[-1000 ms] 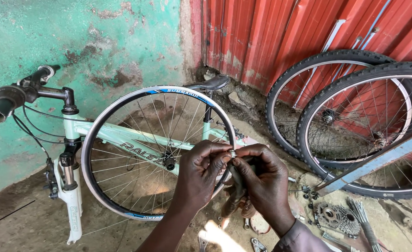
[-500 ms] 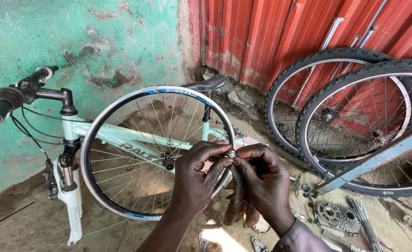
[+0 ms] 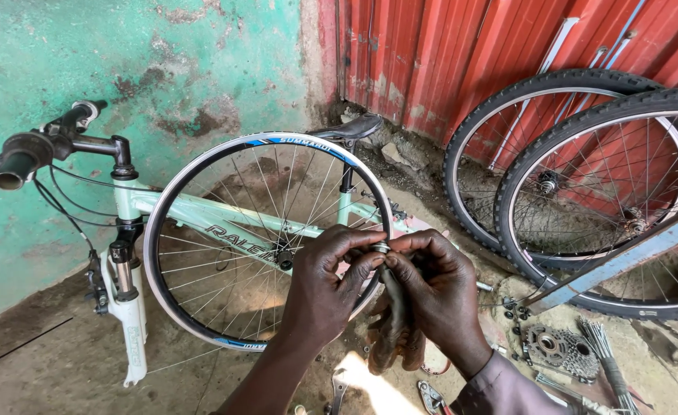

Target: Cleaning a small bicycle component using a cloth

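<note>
Left hand (image 3: 325,283) and right hand (image 3: 440,290) pinching small metal valve (image 3: 381,248) atop dark inner tube (image 3: 395,323); bare wheel rim (image 3: 200,173) at nine o'clock.

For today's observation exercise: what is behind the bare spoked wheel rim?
Behind the bare rim, a pale green bicycle frame and black saddle show through the spokes. Both hands cover its right edge.

Mint-green bicycle frame (image 3: 200,215), red corrugated wall (image 3: 462,61), black tyres (image 3: 585,107).

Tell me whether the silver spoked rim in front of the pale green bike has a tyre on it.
Off. The silver spoked rim shows bare metal all round, unlike the two black-tyred wheels leaning on the red corrugated wall.
</note>
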